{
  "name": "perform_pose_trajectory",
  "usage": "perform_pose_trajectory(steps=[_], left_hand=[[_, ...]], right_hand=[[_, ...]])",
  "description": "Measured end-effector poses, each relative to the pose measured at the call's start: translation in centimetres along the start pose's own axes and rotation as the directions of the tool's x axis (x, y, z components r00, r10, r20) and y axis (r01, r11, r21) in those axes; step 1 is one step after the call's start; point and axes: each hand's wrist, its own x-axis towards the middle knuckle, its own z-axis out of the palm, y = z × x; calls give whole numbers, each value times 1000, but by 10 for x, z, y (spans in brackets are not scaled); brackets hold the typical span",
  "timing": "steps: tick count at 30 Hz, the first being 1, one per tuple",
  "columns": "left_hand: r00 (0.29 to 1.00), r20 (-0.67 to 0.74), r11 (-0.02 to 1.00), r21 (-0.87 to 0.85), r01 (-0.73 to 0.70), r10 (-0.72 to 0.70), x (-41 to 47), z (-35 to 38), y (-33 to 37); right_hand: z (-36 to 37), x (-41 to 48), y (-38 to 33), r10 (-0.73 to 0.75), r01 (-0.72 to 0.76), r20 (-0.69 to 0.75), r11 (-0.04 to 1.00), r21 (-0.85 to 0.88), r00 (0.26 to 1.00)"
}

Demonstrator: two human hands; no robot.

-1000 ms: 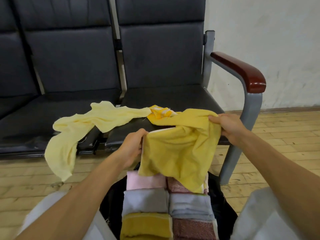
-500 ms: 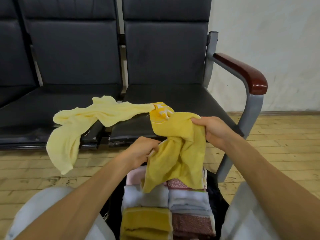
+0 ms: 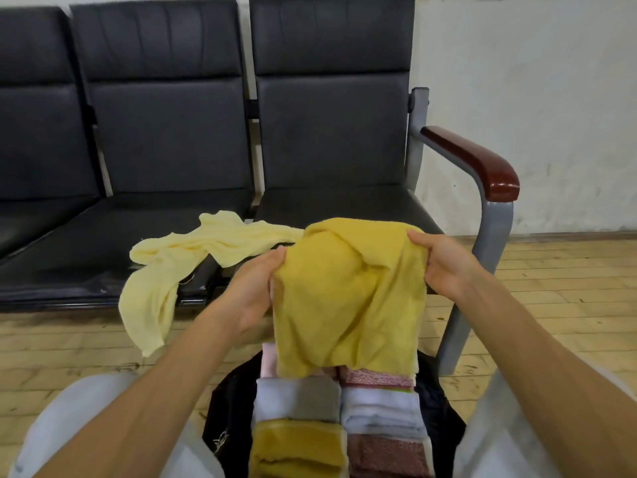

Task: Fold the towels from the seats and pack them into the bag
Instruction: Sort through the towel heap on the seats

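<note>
You've got the mustard towel [image 3: 348, 298] pinched in both hands, left hand [image 3: 253, 291] at 9 o'clock, right hand [image 3: 444, 263] at 3, hanging over the bag [image 3: 227, 422]. Even the corners before folding.

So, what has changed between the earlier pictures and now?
The left hand and right hand kept gripping the mustard towel, met, then parted; its end left the seat and it hangs over the bag. The pale yellow towel and the folded towels stayed put.
</note>
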Motion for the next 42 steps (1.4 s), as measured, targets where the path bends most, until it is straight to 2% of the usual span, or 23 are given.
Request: perform_pose_trajectory(steps=[5,9,11,16,20,22,24,26,28,30,31,33,35,37,39,40,42], left_hand=[[991,-91,978,-178,-108,93,-16,-17,18],[973,-195,959,-226,-171,127,-28,-29,32],[954,-253,957,-194,-215,163,-32,-36,38],[945,-278,959,-174,-224,171,-42,-40,45],[853,-435,937,-58,-346,288,-49,-39,50],[805,-435,889,-25,-458,403,-53,-41,55],[750,-439,842,28,-539,495,-55,-44,58],[714,-471,846,157,-510,518,-51,-47,56],[693,-508,860,311,-406,511,-45,-47,49],[674,-495,828,438,-350,548,-41,-46,45],[667,-468,797,493,-348,580,-41,-46,45],[670,-416,755,557,-347,615,-38,-50,47],[729,-401,787,538,-303,555,-37,-54,49],[815,-402,884,390,-259,417,-40,-54,51],[881,-365,951,186,-248,301,-47,-51,54],[901,-333,960,106,-258,279,-50,-50,57],[922,-250,953,22,-301,297,-53,-53,63]], right_hand=[[-3,-10,-11,-18,26,-75,994,110,997],[-6,-13,-20,-66,86,-126,984,157,990],[-3,-16,-24,-101,121,-145,983,139,984],[11,-26,-28,-226,228,-162,974,-4,961],[16,-38,-34,-382,371,-106,922,-113,918],[17,-42,-37,-481,462,-98,871,-165,871],[17,-41,-36,-566,511,-129,804,-303,814],[15,-35,-31,-612,471,-135,714,-517,779],[12,-28,-23,-611,380,-103,606,-699,785],[9,-25,-19,-597,316,-76,524,-791,799],[8,-24,-19,-592,305,-75,514,-802,802],[7,-24,-22,-576,300,-102,559,-773,811],[3,-24,-26,-516,287,-160,678,-676,842],[0,-24,-28,-393,266,-187,837,-478,900],[0,-28,-31,-242,211,-136,955,-210,961],[0,-30,-34,-211,201,-86,973,-117,974],[-1,-33,-39,-247,246,-1,967,-61,969]])
